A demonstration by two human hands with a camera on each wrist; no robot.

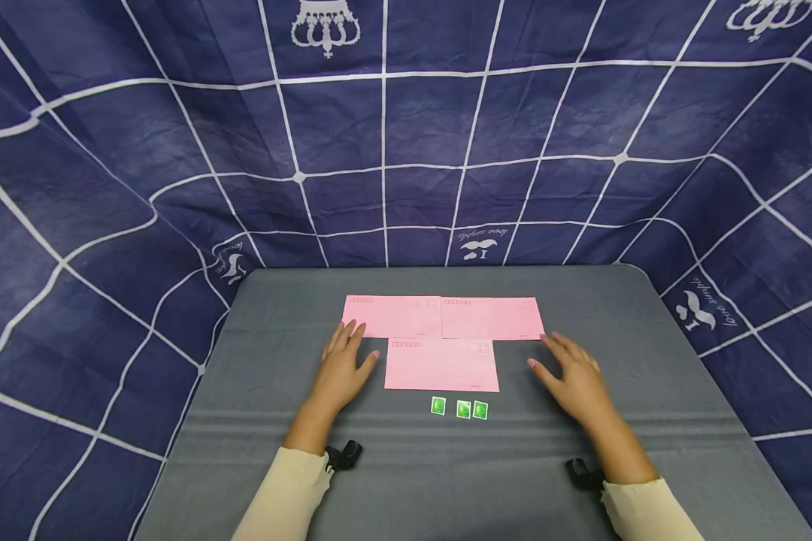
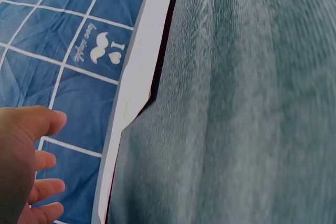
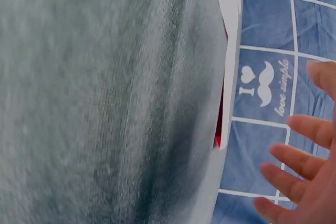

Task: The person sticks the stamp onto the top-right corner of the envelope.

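Pink paper envelopes (image 1: 441,372), three in number, lie flat on a grey table (image 1: 419,488) between the left hand (image 1: 341,372) and the right hand (image 1: 575,379). Left hand: fingers loosely extended, thumb held apart, nothing gripped; the fingertips (image 1: 361,329) appear at the near left corner of the left far envelope (image 1: 392,319), though contact cannot be told. Right hand: fingers relaxed and spread, thumb apart, likewise gripping nothing; one fingertip appears at the near right corner of the right far envelope (image 1: 492,319), and whether it touches is again unclear. These two far envelopes lie end to end between the fingertips. The third envelope is nearer the wearer, just beside the left thumb and farther from the right thumb, its far edge at the near edges of the other two.

Green stamps with white borders lie between the hands, closer to wrist level than the envelopes: the left stamp (image 1: 438,406) is set apart, while the middle stamp (image 1: 463,409) and the right stamp (image 1: 480,410) are close side by side. Behind each hand is a pale sleeve (image 1: 287,492). Blue cloth (image 1: 419,199) with white lines hangs beyond both hands.
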